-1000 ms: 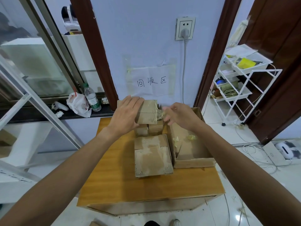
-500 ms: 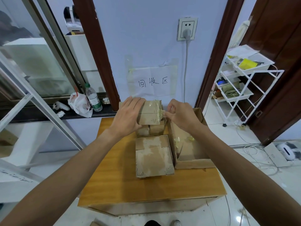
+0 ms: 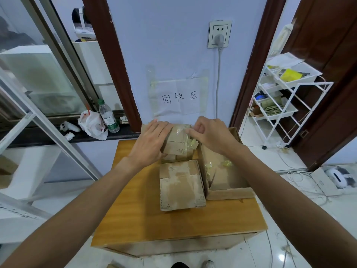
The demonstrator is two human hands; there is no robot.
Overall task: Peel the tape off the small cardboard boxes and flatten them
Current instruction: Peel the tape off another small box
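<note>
Small box (image 3: 176, 146) was up at the far end of the bench (image 3: 173, 225), sitting on two stacked boxes (image 3: 173, 158). Left hand (image 3: 152, 140) clamped its left end, fingers over the top, thumb at the front. Right hand (image 3: 210, 136) was curled tight, pinching the loose tape (image 3: 190, 143) at the box's right end. The strip looked partly lifted and crumpled.

Risks, my read:
- Thin tape pulled at a steep angle could snap or split and leave a stuck remnant to pick at.
- A fast pull may tear the cardboard face off with it.
- The box sat on a stack, so a sideways tug could slide it or knock the lower boxes if the left grip slackened.
- Peeled tape could stick to the fingers and be awkward to drop.

Containers: open box (image 3: 229, 192) on the right of the bench held tape scraps (image 3: 227, 163), a few yellowish clumps, otherwise bare cardboard. Sealed box (image 3: 180, 186) just left of it, touching or nearly, taped and not yet flattened. Contents of closed boxes: can't tell.
</note>
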